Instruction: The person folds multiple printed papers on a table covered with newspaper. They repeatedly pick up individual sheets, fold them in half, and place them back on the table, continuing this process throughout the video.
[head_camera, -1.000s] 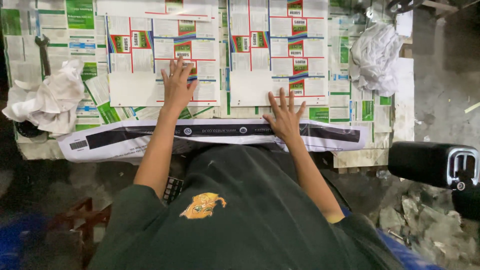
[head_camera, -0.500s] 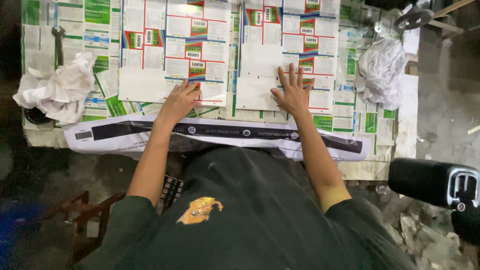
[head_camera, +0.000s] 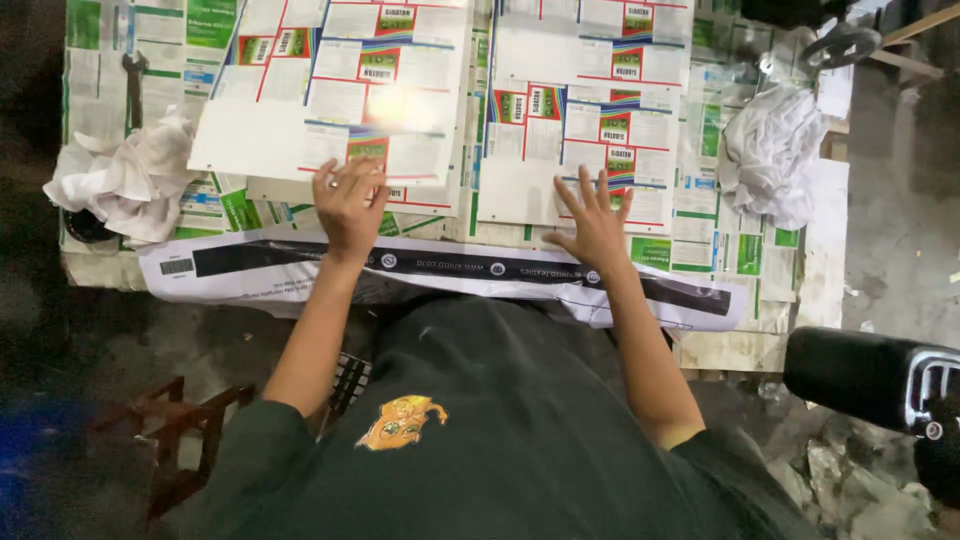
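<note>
Two stacks of printed label sheets lie side by side on a paper-covered table (head_camera: 720, 250). My left hand (head_camera: 350, 200) has its fingers bent over the near edge of the left printed sheet (head_camera: 330, 90). That sheet sits skewed and catches a glare. My right hand (head_camera: 595, 220) lies flat with fingers spread on the near edge of the right printed sheet (head_camera: 590, 110). Both forearms reach out over my dark shirt.
A black-and-white plastic strip (head_camera: 450, 265) hangs along the table's front edge. Crumpled white cloths lie at the left (head_camera: 120, 185) and right (head_camera: 775, 150). A wrench (head_camera: 133, 85) rests far left. A black padded seat (head_camera: 870, 375) stands at right, a red stool (head_camera: 170, 420) below left.
My left hand has slid back from the middle of the left sheet to its near edge, and that sheet now sits skewed. My right hand stays flat on the right sheet.
</note>
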